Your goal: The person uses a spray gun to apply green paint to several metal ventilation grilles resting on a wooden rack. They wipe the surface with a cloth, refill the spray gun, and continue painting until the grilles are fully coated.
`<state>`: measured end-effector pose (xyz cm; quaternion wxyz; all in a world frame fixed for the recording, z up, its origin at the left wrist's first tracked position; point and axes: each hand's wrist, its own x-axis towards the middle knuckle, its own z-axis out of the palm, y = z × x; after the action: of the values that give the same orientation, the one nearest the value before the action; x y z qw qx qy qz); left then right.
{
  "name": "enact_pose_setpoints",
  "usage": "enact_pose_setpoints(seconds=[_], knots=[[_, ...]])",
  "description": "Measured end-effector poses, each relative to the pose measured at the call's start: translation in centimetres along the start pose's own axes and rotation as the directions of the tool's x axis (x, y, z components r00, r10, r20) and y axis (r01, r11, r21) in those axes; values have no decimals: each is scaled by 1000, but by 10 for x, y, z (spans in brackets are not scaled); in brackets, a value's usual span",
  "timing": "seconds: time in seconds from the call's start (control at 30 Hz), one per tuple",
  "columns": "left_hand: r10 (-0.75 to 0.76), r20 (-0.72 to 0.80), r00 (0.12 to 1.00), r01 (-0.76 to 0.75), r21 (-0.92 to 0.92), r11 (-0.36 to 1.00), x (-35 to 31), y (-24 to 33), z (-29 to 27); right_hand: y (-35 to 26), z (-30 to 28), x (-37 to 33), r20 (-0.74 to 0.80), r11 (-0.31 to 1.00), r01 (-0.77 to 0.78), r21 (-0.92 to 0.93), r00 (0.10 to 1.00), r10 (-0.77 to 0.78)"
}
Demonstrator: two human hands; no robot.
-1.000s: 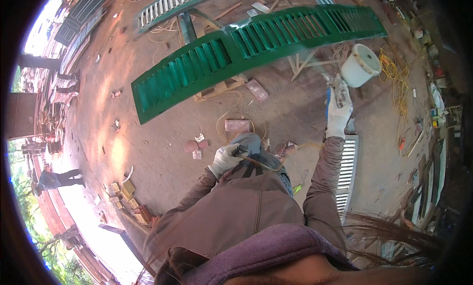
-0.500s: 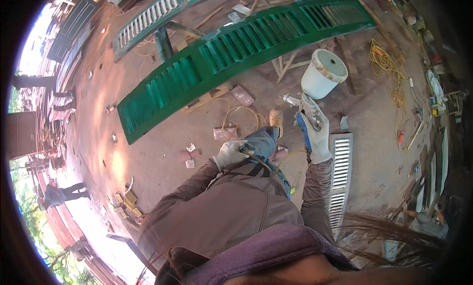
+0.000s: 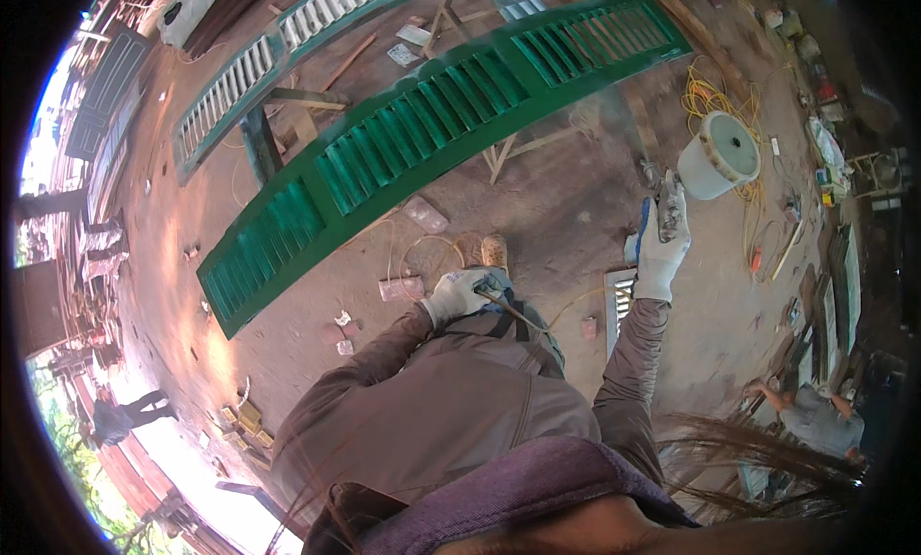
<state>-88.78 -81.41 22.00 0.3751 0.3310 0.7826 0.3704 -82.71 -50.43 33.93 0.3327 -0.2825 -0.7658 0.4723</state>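
Gloved in white and blue, my right hand (image 3: pixel 660 262) is closed around a metal spray gun (image 3: pixel 672 210) at the right. A white paint cup (image 3: pixel 712 162) with a lid sits at the gun's upper end. Low in front of my body, my left hand (image 3: pixel 456 298), in a white glove, grips a thin air hose (image 3: pixel 518 315); its fingers are partly hidden. Ahead lies a long green louvered shutter (image 3: pixel 321 198), raised on wooden supports. Its paint looks wet and glossy. The spray gun is right of the shutter's near edge, apart from it.
Behind stands another louvered panel (image 3: pixel 257 70), partly unpainted. A pale louvered piece (image 3: pixel 619 310) lies by my right arm. Bricks (image 3: pixel 401 288) and hose loops rest on the floor. A yellow cord (image 3: pixel 705 94) is coiled at right. Other people (image 3: pixel 820 416) appear at both sides.
My right hand has moved right with the spray gun and cup, farther from the shutter. The view has swung, shifting the shutter and floor leftward. My left hand still grips the hose.
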Motion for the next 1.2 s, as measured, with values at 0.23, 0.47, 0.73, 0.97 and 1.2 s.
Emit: enact_pose_setpoints(seconds=[0.23,0.47,0.73,0.97,1.2], knots=[[-42,111,993,49,-68,996,48,0,-1,-8,-5,6,368,969,-226,96,913,176],[-117,100,988,135,-194,972,81,-13,4,19,-10,56,381,938,-279,208,906,185],[-73,-128,989,72,-14,997,124,16,7,59,-65,154,21,976,-181,-122,983,185],[-53,-92,994,48,-55,997,196,58,32,88,-92,205,-73,996,-87,-24,994,85],[-58,-55,997,50,-151,987,271,104,64,102,-133,233,395,885,-423,193,859,325]])
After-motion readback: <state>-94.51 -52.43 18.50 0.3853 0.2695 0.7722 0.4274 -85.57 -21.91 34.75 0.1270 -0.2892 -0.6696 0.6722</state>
